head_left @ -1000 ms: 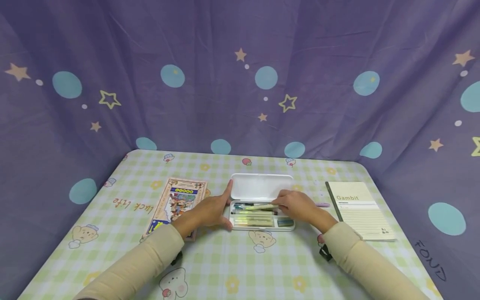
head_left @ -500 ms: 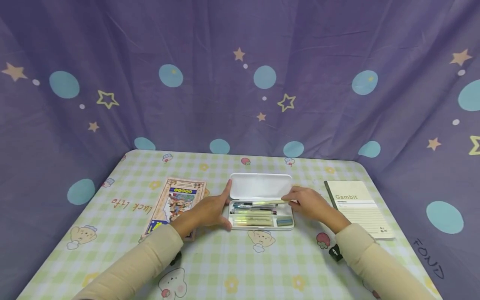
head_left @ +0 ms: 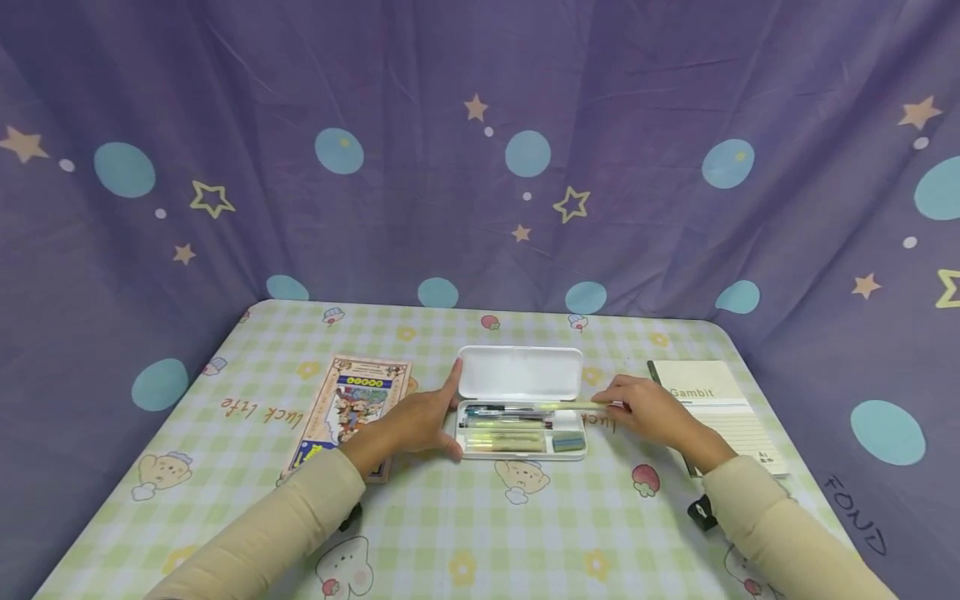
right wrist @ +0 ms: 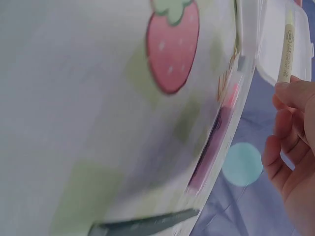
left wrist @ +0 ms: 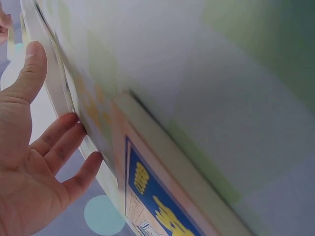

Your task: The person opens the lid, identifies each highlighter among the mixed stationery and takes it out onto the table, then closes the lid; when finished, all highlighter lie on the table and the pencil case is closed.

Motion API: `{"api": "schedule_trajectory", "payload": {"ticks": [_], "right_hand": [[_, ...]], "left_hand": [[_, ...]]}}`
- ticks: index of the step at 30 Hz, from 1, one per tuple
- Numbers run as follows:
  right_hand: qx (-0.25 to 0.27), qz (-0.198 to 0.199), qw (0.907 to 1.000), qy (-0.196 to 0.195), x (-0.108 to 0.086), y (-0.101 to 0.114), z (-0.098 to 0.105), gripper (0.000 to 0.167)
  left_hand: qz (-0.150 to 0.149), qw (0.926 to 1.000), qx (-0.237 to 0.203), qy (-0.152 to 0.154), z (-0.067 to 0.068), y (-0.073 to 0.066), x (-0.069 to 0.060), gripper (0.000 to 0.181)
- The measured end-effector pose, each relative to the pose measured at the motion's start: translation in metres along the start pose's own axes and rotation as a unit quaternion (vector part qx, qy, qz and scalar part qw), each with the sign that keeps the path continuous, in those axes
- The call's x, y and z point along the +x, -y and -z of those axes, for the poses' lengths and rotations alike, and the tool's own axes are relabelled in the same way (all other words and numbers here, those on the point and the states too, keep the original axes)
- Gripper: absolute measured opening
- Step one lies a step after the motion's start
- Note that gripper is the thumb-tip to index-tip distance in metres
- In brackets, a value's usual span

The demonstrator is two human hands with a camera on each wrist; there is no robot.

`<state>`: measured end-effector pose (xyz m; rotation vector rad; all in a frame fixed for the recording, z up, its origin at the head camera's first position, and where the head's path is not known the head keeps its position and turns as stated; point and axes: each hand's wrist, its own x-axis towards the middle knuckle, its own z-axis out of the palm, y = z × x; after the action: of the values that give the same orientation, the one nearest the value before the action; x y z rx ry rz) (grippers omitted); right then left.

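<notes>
A white pencil case (head_left: 519, 375) stands with its lid folded back at the middle of the table. Several pens (head_left: 506, 423) and a blue-grey block (head_left: 567, 442) lie inside. My left hand (head_left: 420, 421) rests at the case's left end, thumb and fingers spread. Between thumb and fingers, my right hand (head_left: 648, 410) pinches the end of a cream marker (right wrist: 287, 54) with a pale yellow tip end. In the head view, the marker stretches leftward over the case's right edge. Below the right hand, a pink-purple marker (right wrist: 214, 142) lies on the table in the right wrist view.
An illustrated book (head_left: 356, 408) lies left of the case, partly under the left forearm. A lined "Gambit" notebook (head_left: 738, 421) lies at the right, partly covered by the right hand and wrist. A purple curtain (head_left: 420, 208) hangs behind the checked tabletop (head_left: 465, 517).
My right hand has moved right, drawing the cream marker from inside the pencil case out past its right edge. My left hand has stayed at the case's left end.
</notes>
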<state>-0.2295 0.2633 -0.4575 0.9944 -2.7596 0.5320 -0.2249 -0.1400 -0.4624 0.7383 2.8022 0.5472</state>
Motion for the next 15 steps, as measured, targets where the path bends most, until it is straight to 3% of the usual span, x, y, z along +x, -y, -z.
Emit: {"api": "schedule_trajectory", "payload": {"ticks": [7,15], "right_hand": [[-0.013,-0.007,0.9999,-0.008,-0.014,-0.014,0.008,0.024],[-0.013,-0.043,0.9990,0.006,-0.032,-0.030,0.015,0.023]], "left_hand": [[-0.011,0.9999,-0.004,-0.002,-0.001,0.001,0.000,0.152],[-0.015,0.9999,0.000,-0.004,-0.001,0.001,0.001,0.152]]}}
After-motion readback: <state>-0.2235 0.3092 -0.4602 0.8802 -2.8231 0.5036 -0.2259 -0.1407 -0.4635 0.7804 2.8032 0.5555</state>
